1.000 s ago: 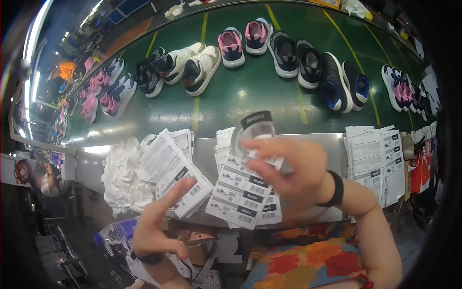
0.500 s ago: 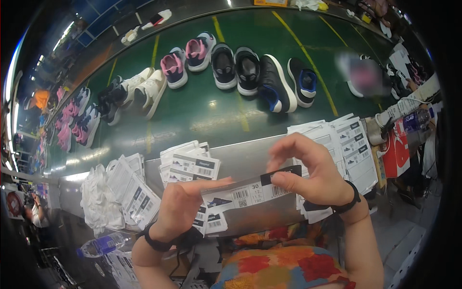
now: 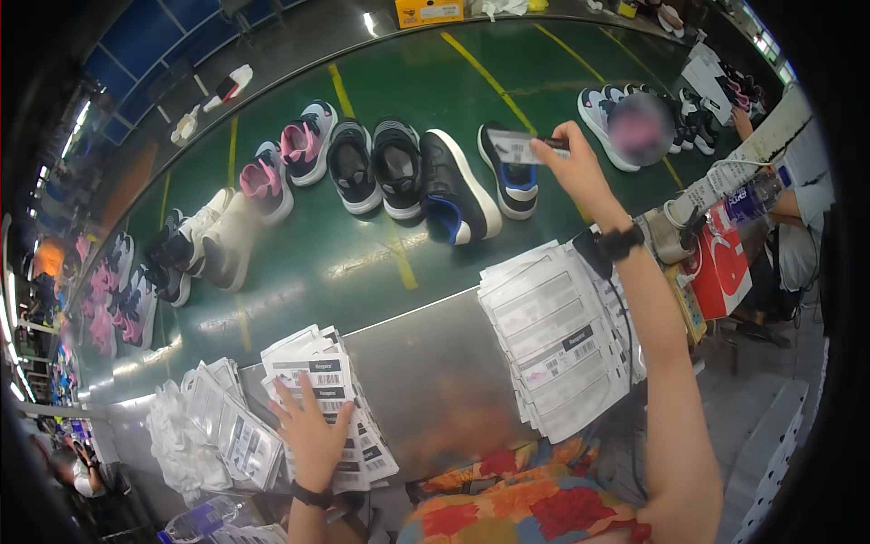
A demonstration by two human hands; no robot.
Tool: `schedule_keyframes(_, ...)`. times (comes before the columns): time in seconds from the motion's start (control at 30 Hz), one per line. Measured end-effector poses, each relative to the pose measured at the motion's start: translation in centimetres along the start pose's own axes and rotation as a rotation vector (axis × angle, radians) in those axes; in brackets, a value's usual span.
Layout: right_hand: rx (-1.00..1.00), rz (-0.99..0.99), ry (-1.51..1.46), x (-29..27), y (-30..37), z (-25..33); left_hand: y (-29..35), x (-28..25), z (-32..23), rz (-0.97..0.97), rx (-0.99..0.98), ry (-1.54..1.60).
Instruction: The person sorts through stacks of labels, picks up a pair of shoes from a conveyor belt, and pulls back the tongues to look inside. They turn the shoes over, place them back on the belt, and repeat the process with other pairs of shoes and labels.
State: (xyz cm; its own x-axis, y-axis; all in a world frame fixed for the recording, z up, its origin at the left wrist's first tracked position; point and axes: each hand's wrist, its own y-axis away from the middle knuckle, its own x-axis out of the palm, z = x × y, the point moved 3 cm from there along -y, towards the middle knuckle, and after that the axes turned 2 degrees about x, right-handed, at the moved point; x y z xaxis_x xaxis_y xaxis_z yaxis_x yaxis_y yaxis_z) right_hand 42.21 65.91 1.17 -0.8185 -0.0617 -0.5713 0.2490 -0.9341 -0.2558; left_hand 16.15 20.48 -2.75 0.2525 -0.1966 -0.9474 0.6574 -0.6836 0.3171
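My right hand (image 3: pixel 578 170) reaches out over the green belt, its thumb and fingers closed on one end of a grey-and-white barcode label (image 3: pixel 512 147). The label hangs over the opening of a black shoe with blue lining (image 3: pixel 517 192); I cannot tell whether the two touch. Left of that shoe, a matching black shoe (image 3: pixel 458 186) lies tilted, its white sole edge showing. My left hand (image 3: pixel 313 437) lies with spread fingers on a fanned stack of label sheets (image 3: pixel 331 370). A larger pile of label sheets (image 3: pixel 557 354) sits to the right, partly peeled.
Along the green belt (image 3: pixel 308 258) stand black shoes (image 3: pixel 352 168), pink-lined shoes (image 3: pixel 308 143) and white shoes (image 3: pixel 222 245). Crumpled white paper (image 3: pixel 181 444) lies at the left of the metal ledge (image 3: pixel 426 363). At right are a red box (image 3: pixel 720 272) and a bottle (image 3: pixel 757 195).
My left hand has let go of the label and moved down onto the label sheets. My right hand has carried the label forward over the black shoe. The head view has shifted.
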Motion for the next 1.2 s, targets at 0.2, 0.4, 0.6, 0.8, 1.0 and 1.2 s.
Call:
schedule_keyframes(0.2,-0.062,-0.233,0.571,1.6,-3.1,-2.8,-1.1,-2.1,0.4,0.001,-0.007,0.057)
schedule_keyframes(0.4,-0.859,0.370,0.373,6.5,7.5,8.4,-8.7,-9.6,-4.9,-0.129,0.485,0.202)
schedule_keyframes(0.6,-0.596,0.261,0.530,7.1,5.5,4.8,-19.9,-9.2,-17.7,-0.613,0.823,0.030)
schedule_keyframes(0.8,-0.543,0.314,0.577,3.2,7.6,6.3,-26.4,-9.8,-22.2,-0.184,0.607,-0.047)
schedule_keyframes(1.0,-0.104,0.784,-0.387,0.1,15.7,10.2,-9.2,-15.0,-14.1,-0.095,0.865,0.401)
schedule_keyframes(1.2,-0.230,0.772,-0.165,2.0,27.5,10.2,4.0,-4.8,-11.4,0.084,0.731,0.302)
